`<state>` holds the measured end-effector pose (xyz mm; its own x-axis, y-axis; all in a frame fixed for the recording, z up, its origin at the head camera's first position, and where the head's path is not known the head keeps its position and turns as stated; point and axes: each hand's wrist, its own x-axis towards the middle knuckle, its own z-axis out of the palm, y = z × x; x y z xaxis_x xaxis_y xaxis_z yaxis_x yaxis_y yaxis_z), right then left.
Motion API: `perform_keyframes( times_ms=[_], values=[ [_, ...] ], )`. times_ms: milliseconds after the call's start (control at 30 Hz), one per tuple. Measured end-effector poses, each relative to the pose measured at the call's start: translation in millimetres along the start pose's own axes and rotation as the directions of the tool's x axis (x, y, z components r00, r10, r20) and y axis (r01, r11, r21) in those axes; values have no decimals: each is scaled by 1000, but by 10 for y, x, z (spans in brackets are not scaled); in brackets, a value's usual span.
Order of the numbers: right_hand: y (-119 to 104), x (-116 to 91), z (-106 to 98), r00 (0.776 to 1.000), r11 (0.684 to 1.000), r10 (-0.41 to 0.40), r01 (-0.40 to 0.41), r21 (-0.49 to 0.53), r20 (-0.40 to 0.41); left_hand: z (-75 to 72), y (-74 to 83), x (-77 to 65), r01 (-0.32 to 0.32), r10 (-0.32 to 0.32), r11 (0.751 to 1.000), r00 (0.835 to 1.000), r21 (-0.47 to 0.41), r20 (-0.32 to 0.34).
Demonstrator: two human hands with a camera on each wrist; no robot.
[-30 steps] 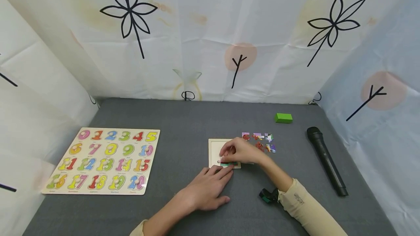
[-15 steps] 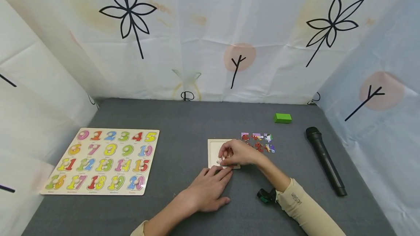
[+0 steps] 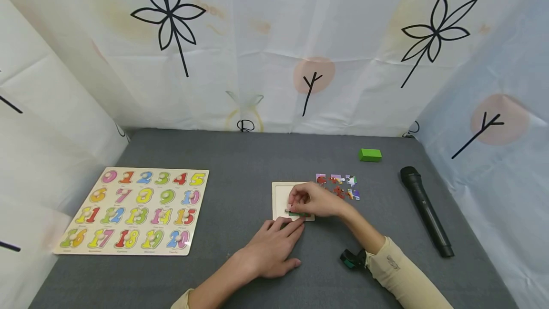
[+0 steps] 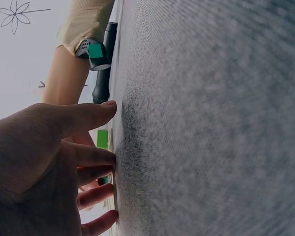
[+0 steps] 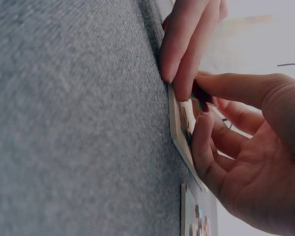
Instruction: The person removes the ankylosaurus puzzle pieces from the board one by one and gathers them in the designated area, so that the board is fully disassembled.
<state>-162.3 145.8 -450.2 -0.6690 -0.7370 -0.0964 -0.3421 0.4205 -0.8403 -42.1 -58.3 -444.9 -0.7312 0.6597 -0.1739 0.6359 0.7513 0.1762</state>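
A small square wooden puzzle tray with a pale raised rim lies mid-table. My right hand is over it and pinches a jigsaw piece between thumb and fingertips. This piece, dark red and green, is tilted up in the right wrist view. Under it, at the tray's near right, another printed surface shows inside the rim. My left hand lies flat with fingers extended, its fingertips on the tray's near edge. In the left wrist view the left thumb is held apart from the fingers.
Several loose jigsaw pieces lie just beyond the right hand. A green block is at the back right, and a black microphone lies along the right side. On the left is a wooden number board.
The right hand shifts slightly over the tray and the pinched piece changes its tilt, its green face hidden half a second ago and showing again now. The left hand stays in place.
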Motion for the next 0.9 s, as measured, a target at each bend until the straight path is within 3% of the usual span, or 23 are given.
perform_keyframes(
  times_ms=[333, 900],
  values=[
    [63, -139, -87, 995, 998, -61, 64, 30, -77, 3, -15, 0, -7, 7, 999, 1000, -31, 6],
    [151, -548, -339, 985, 999, -1, 8, 43, -170, 15, -22, 3, -3, 3, 999, 1000, -48, 10]
  ],
)
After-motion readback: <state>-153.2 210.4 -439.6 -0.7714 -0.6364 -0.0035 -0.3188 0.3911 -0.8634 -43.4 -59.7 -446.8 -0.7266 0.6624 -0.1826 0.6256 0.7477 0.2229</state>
